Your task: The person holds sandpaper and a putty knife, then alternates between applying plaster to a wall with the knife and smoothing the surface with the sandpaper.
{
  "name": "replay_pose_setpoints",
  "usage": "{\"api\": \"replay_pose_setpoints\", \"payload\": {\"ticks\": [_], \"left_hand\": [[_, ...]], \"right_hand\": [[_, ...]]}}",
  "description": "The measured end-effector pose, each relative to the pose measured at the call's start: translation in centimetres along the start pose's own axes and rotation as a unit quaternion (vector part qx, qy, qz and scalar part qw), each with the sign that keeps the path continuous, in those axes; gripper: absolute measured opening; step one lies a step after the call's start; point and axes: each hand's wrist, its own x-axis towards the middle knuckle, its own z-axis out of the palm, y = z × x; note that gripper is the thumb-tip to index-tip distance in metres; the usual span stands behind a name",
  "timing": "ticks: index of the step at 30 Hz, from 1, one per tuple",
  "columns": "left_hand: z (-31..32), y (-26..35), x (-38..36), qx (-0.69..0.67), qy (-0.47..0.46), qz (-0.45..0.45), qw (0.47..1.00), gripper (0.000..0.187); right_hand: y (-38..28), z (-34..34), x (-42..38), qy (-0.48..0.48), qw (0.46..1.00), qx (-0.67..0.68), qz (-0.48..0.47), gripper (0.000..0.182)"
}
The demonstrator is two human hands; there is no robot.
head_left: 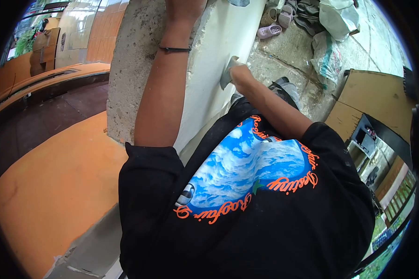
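Note:
My right hand (240, 76) is closed on a grey flat-bladed scraper (226, 76), whose blade lies against the smooth white wall face (209, 67). My left forearm reaches up over the rough concrete top of the wall (131, 60), with a dark band at the wrist. Only the base of my left hand (186, 8) shows at the upper edge of the view; its fingers are out of frame. Part of a grey object (239, 2) is cut off at the top, right of my left hand.
Shoes (270, 31) and white sacks (328, 58) lie on the concrete floor (281, 58) beyond the wall. Cardboard (375, 93) stands at the right. On the left are an orange surface (60, 186) and a dark tiled floor (46, 116).

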Motion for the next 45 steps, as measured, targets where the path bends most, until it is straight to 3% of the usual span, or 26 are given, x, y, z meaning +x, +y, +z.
{"api": "replay_pose_setpoints", "payload": {"ticks": [1,2,4,5,7,10,11,12,14,15,18,22,26,27,30,36,38,40,41,45], "left_hand": [[0.1,0.0,0.0,0.001,0.005,0.001,1.000,0.018],[0.2,-0.1,0.1,0.002,0.010,0.003,1.000,0.017],[0.4,-0.3,0.2,-0.015,0.008,0.001,1.000,0.016],[0.4,-0.4,0.2,-0.031,0.008,0.000,0.999,0.016],[0.1,-0.3,0.1,-0.015,0.005,-0.007,1.000,0.015],[0.0,0.1,-0.1,0.010,0.003,-0.002,1.000,0.015],[0.0,0.1,-0.1,0.019,0.004,0.006,1.000,0.014],[0.0,0.0,-0.1,0.019,0.003,0.004,1.000,0.014],[-0.1,0.0,-0.1,0.013,-0.005,-0.009,1.000,0.014],[-0.1,-0.1,0.0,0.012,-0.003,-0.008,1.000,0.014],[-0.1,0.0,-0.4,0.019,-0.005,-0.006,1.000,0.013],[-0.2,0.1,-0.3,0.024,-0.012,-0.010,1.000,0.013],[-0.1,-0.6,-0.1,0.016,-0.017,0.020,1.000,0.013],[0.1,-0.7,0.1,0.016,-0.019,0.023,0.999,0.013],[0.2,-1.0,-0.1,-0.012,-0.011,0.043,0.999,0.013],[0.0,-0.1,0.1,0.047,-0.006,0.017,0.999,0.013],[-0.1,1.0,-0.3,-0.008,-0.024,-0.066,0.998,0.013],[0.0,0.2,-0.1,0.016,-0.016,-0.029,0.999,0.013],[0.2,0.1,0.0,0.039,-0.009,0.008,0.999,0.014],[0.2,-0.2,0.2,0.036,-0.007,0.008,0.999,0.014]], "right_hand": [[0.7,0.9,-0.8,-0.027,0.999,-0.026,0.028,0.035],[2.0,1.7,-1.6,-0.071,0.990,-0.119,-0.014,0.035],[0.6,2.7,-5.5,-0.018,0.957,-0.264,-0.123,0.042],[0.4,2.7,-5.1,-0.017,0.957,-0.264,-0.122,0.042],[-0.2,2.3,-4.0,-0.041,0.905,-0.408,-0.114,0.053],[-0.4,2.5,-4.1,-0.119,0.906,-0.406,-0.033,0.063],[0.2,3.2,-5.8,-0.058,0.908,-0.407,-0.082,0.061],[0.0,3.1,-6.3,-0.058,0.908,-0.407,-0.080,0.061],[-0.7,2.6,-7.0,-0.122,0.827,-0.517,-0.182,0.055],[0.3,2.3,-5.4,-0.108,0.814,-0.536,-0.195,0.051],[0.4,1.4,-2.7,-0.137,0.780,-0.573,-0.213,0.047],[-0.3,2.5,-7.3,-0.083,0.799,-0.539,-0.255,0.059],[-0.2,1.6,-2.8,-0.080,0.775,-0.581,-0.235,0.069],[0.0,1.7,-2.4,-0.130,0.761,-0.595,-0.223,0.071],[-1.8,2.4,-8.2,-0.117,0.794,-0.554,-0.221,0.071],[-0.6,2.3,-4.3,-0.124,0.796,-0.554,-0.212,0.071],[-0.4,2.6,-7.5,-0.133,0.793,-0.550,-0.227,0.070],[-0.7,2.6,-8.3,-0.116,0.809,-0.540,-0.203,0.037],[-0.8,2.2,-7.2,-0.132,0.794,-0.549,-0.224,0.069],[-0.4,2.3,-6.3,-0.166,0.787,-0.563,-0.190,0.067]]}}
